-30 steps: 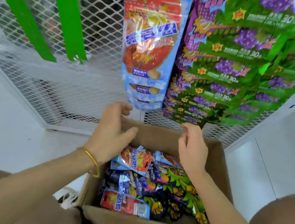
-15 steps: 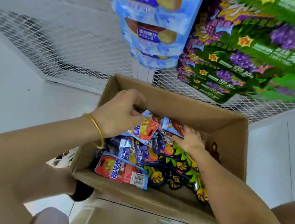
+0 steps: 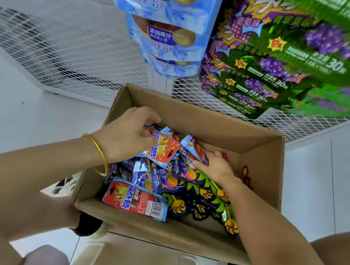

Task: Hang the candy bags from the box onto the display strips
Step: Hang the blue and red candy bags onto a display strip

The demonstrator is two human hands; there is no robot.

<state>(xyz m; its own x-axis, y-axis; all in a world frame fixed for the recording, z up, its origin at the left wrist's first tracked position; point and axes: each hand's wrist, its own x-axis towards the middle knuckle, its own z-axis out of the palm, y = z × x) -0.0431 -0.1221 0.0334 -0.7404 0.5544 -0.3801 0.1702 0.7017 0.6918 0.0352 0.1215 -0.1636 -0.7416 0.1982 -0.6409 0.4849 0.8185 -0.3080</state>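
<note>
White mesh panel (image 3: pixel 68 45) behind brown cardboard box (image 3: pixel 194 121); left hand (image 3: pixel 127 133) pinches glossy red-blue candy bag (image 3: pixel 164 151); right hand (image 3: pixel 216 168) grip indiscernible.

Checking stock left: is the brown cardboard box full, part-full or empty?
Part-full: the brown cardboard box holds colourful candy bags, its inner walls bare above them.

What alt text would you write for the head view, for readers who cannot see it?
Two hands are inside an open cardboard box of candy bags; the left hand pinches a red-and-blue bag, the right hand touches bags beside it. Above, blue bags and green-and-purple bags hang against white mesh.
</note>
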